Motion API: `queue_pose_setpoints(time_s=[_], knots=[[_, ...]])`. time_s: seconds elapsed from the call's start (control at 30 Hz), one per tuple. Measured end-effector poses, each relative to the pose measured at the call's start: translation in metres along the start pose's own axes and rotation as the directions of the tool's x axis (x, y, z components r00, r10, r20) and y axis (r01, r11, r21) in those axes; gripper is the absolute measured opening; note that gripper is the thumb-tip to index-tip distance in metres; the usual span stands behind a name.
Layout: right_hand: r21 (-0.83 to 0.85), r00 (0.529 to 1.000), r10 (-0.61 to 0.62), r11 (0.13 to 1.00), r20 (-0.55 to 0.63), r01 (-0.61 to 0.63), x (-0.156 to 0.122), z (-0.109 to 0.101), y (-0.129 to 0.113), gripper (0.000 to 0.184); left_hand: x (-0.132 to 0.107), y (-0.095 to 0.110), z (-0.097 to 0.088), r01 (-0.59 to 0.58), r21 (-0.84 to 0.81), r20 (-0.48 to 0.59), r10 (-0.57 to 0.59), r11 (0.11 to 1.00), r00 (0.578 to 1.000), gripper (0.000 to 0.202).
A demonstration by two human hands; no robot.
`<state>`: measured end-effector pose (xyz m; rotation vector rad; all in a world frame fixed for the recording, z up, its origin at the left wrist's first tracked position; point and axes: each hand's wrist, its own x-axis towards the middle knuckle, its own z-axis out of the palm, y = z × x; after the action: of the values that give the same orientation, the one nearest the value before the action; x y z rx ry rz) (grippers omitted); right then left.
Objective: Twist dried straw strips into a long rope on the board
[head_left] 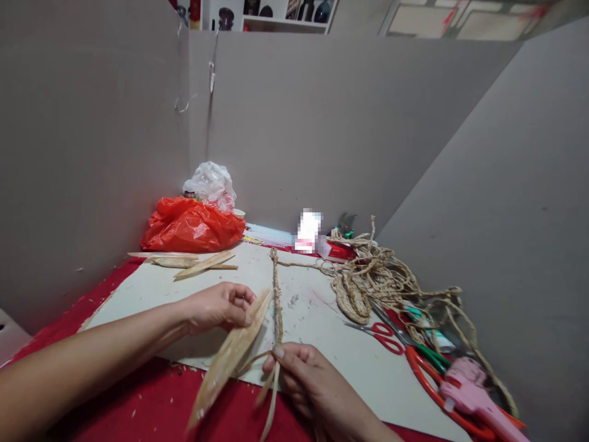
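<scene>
My left hand (225,307) pinches a long, flat, straw-coloured dried husk leaf (232,350) near its upper end; the leaf slants down toward me. My right hand (304,374) is closed on the lower end of a narrow braided cord (277,301), with thumb and fingers pressed together. Loose strands (272,405) hang below that grip. The braid runs away from me over the white board (322,325). A thin twisted cord (299,264) leads from near its far end to the right.
More dried leaves (202,265) lie at the back left before a red plastic bag (193,224). To the right are a tangled cord pile (368,276), red-handled scissors (384,336), larger shears (427,353) and a pink glue gun (473,393). Grey panels (285,123) enclose the table.
</scene>
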<state>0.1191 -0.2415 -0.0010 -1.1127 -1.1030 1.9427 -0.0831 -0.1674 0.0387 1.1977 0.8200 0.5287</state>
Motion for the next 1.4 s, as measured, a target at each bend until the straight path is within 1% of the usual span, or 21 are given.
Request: queue_pose_setpoints(time_s=[0.07, 0.13, 0.2, 0.27, 0.4, 0.5, 0.63, 0.77, 0.93, 1.03, 1.2, 1.3, 1.4], knots=[[0.013, 1.0, -0.015, 1.0, -0.01, 0.015, 0.0, 0.001, 0.0, 0.039, -0.004, -0.01, 0.012, 0.04, -0.02, 0.063, -0.038, 0.999, 0.997, 0.031], [0.039, 0.999, -0.034, 0.999, -0.014, 0.035, 0.0, 0.002, 0.001, 0.041, -0.007, -0.018, 0.02, 0.059, -0.045, 0.084, -0.055, 0.997, 0.995, 0.028], [0.056, 0.999, -0.049, 0.997, -0.014, 0.049, 0.0, 0.002, 0.002, 0.043, -0.008, -0.023, 0.026, 0.077, -0.067, 0.073, -0.072, 0.995, 0.995, 0.025], [0.057, 0.998, -0.06, 0.997, -0.019, 0.061, 0.0, 0.003, 0.003, 0.044, -0.009, -0.025, 0.03, 0.095, -0.048, 0.04, -0.093, 0.994, 0.995, 0.023], [0.027, 0.995, -0.079, 0.996, -0.053, 0.081, 0.0, 0.005, 0.003, 0.043, -0.008, -0.027, 0.032, 0.08, 0.046, -0.043, -0.078, 0.996, 0.996, 0.019], [-0.013, 0.992, -0.087, 0.996, -0.095, 0.087, 0.0, 0.008, 0.002, 0.043, -0.008, -0.028, 0.034, 0.075, 0.088, -0.069, -0.069, 0.993, 0.995, 0.016], [-0.012, 0.987, -0.112, 0.994, -0.111, 0.111, 0.004, 0.01, 0.005, 0.043, -0.006, -0.031, 0.039, 0.099, 0.051, -0.063, -0.096, 0.994, 0.993, 0.017], [-0.01, 0.982, -0.126, 0.992, -0.14, 0.126, 0.007, 0.008, 0.009, 0.041, -0.005, -0.033, 0.04, 0.13, 0.052, -0.078, -0.126, 0.99, 0.989, 0.016], [-0.021, 0.981, -0.125, 0.992, -0.151, 0.123, 0.007, 0.007, 0.01, 0.037, -0.005, -0.037, 0.041, 0.107, 0.046, -0.081, -0.103, 0.993, 0.991, 0.018], [-0.056, 0.979, -0.132, 0.991, -0.153, 0.125, 0.007, 0.005, 0.012, 0.038, -0.004, -0.039, 0.042, 0.095, 0.038, -0.097, -0.091, 0.995, 0.991, 0.022], [-0.121, 0.971, -0.176, 0.98, -0.161, 0.158, 0.01, 0.001, 0.017, 0.043, 0.0, -0.044, 0.042, 0.099, 0.047, -0.155, -0.09, 0.994, 0.984, 0.024], [-0.154, 0.969, -0.182, 0.976, -0.167, 0.157, 0.011, 0.0, 0.017, 0.045, 0.0, -0.044, 0.043, 0.066, 0.092, -0.192, -0.047, 0.994, 0.98, 0.021], [-0.169, 0.966, -0.181, 0.974, -0.183, 0.15, 0.009, 0.003, 0.014, 0.044, -0.004, -0.041, 0.043, 0.062, 0.072, -0.169, -0.049, 0.995, 0.984, 0.02]])
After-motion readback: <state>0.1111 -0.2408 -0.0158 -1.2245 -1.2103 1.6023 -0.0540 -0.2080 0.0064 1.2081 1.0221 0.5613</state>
